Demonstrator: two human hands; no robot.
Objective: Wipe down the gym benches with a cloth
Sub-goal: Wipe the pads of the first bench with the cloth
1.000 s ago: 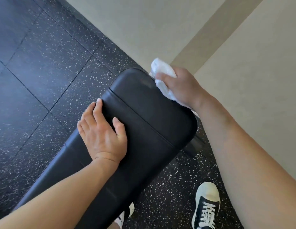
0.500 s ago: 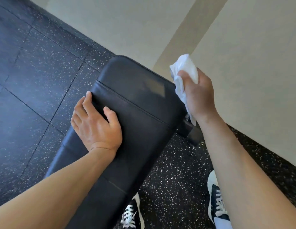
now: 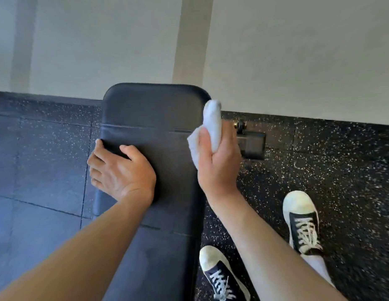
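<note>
A black padded gym bench runs from the bottom of the view up to the wall, its rounded end at the top. My left hand lies flat on the pad's left side, fingers curled over the left edge. My right hand is at the bench's right edge, closed around a bunched white cloth. The cloth sticks up above my fingers and presses against the right side of the pad near its end.
The bench's black metal foot with a small wheel juts out on the right, close to a pale wall. My two dark sneakers stand on the speckled black rubber floor right of the bench.
The view has swung so the bench now points straight up. My right hand with the cloth has come down from the bench's end corner along its right side. My left hand stays on the pad.
</note>
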